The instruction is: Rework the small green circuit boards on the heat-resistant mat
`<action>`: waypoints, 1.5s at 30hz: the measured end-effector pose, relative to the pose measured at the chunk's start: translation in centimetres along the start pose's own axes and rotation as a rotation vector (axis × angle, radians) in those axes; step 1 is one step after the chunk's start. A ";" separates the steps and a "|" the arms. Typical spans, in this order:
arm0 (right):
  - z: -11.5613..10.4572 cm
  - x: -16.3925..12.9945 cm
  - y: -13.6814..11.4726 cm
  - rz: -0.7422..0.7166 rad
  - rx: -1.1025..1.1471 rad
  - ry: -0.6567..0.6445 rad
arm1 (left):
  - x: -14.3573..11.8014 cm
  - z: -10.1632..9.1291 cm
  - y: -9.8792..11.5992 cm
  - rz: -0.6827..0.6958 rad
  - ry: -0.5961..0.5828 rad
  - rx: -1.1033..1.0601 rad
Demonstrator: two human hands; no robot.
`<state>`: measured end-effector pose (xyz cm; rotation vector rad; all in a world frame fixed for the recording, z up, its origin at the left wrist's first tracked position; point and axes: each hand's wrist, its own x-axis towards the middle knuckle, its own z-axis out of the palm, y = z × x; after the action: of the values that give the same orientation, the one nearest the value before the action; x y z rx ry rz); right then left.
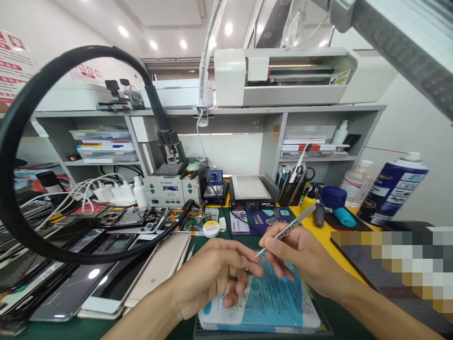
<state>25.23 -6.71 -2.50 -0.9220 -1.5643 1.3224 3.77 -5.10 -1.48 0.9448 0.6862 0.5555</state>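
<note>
My right hand (pixel 295 250) pinches a pair of metal tweezers (pixel 286 230), with a row of small holes along the side. Their thin tip points down and left, at or very near the index fingertip of my left hand (pixel 215 269). I cannot tell whether tip and finger touch. The left fingers are loosely bent and apart, with no object visible in them. Both hands hover over a blue and white pad or booklet (pixel 276 307), marked with many dark strokes, which lies on a dark mat (pixel 323 326).
Several phones and phone parts (pixel 159 269) lie on the left, under a looping black hose (pixel 7 141). Behind are a rework station (pixel 171 191), a heating plate (pixel 251 189) and a round white tin (pixel 211 229). A blue spray can (pixel 392 189) stands right.
</note>
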 end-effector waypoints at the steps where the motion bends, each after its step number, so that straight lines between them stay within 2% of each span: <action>1: 0.0 0.0 0.0 0.004 -0.002 -0.005 | 0.0 -0.1 0.0 -0.002 -0.004 -0.020; 10: 0.6 -0.3 -0.5 0.060 -0.028 -0.028 | -0.4 -0.8 -0.1 -0.021 -0.002 -0.094; 19: 0.9 -0.7 -0.8 0.125 -0.034 -0.019 | -0.8 -0.9 0.1 -0.058 -0.023 -0.076; 35: 0.8 -0.6 -1.0 0.117 0.039 0.021 | -0.9 -1.0 -0.3 -0.059 -0.025 -0.092; 45: 0.3 0.0 -1.1 0.104 0.146 0.106 | -1.0 -1.2 0.4 -0.039 0.066 -0.028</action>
<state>24.92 -7.02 -1.49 -0.9762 -1.3364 1.4164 2.18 -4.96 -1.37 0.8887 0.7525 0.5620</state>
